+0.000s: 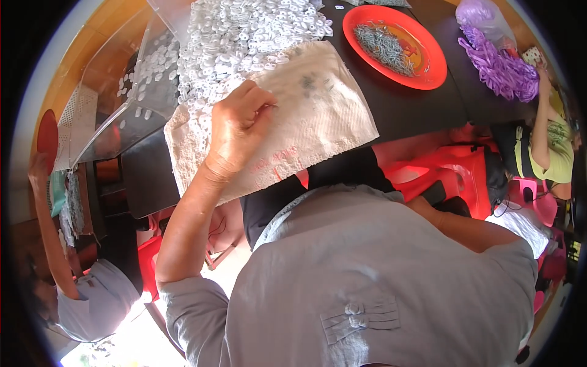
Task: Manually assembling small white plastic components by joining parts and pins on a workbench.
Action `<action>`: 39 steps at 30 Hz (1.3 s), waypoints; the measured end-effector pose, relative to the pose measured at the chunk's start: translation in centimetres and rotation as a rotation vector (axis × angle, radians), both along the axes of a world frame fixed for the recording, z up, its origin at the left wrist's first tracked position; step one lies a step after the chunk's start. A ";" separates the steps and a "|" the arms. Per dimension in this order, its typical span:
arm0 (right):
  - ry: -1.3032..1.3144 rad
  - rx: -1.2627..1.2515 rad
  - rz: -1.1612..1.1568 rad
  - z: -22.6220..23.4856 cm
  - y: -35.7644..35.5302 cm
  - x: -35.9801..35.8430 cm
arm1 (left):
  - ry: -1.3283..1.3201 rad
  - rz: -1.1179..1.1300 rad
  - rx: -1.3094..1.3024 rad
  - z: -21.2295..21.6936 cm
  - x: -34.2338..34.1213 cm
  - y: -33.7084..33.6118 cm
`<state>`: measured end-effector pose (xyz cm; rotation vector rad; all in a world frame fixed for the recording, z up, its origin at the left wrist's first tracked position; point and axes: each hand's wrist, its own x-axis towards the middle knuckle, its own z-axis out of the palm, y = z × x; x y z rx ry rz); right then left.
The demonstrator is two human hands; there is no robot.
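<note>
The left hand [241, 125], fingers curled shut, pinched at small white plastic rings [244, 37] heaped on a pale paper towel [318, 116] at the black table [416, 104] edge. The rings looked light, stiff and slippery, best nipped singly by the rim. The right hand lay hidden below the table; its grip could not be told.

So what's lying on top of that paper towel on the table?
On the paper towel: a heap of small white rings over its far end, a few grey bits, and the left hand with pinched fingers. What the hand and heap cover is hidden.
</note>
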<state>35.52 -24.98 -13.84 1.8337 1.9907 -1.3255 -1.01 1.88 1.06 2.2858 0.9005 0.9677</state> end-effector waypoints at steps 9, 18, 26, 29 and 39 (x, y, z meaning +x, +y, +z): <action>0.109 -0.076 0.261 5.3 4.6 5.0 | 0.061 -0.087 0.156 -0.7 4.9 0.1; 0.322 0.336 0.180 11.8 11.5 -3.6 | 0.314 0.033 0.333 -1.8 6.4 1.0; 0.737 0.577 0.002 18.4 19.0 -5.9 | -0.413 0.051 -0.827 2.6 5.4 -1.6; 0.821 0.709 -0.037 18.1 22.9 -8.3 | -0.624 0.031 -1.034 2.5 5.3 -2.2; 0.945 0.712 0.074 14.9 26.0 -9.1 | -0.695 0.102 -1.198 1.1 7.8 -2.0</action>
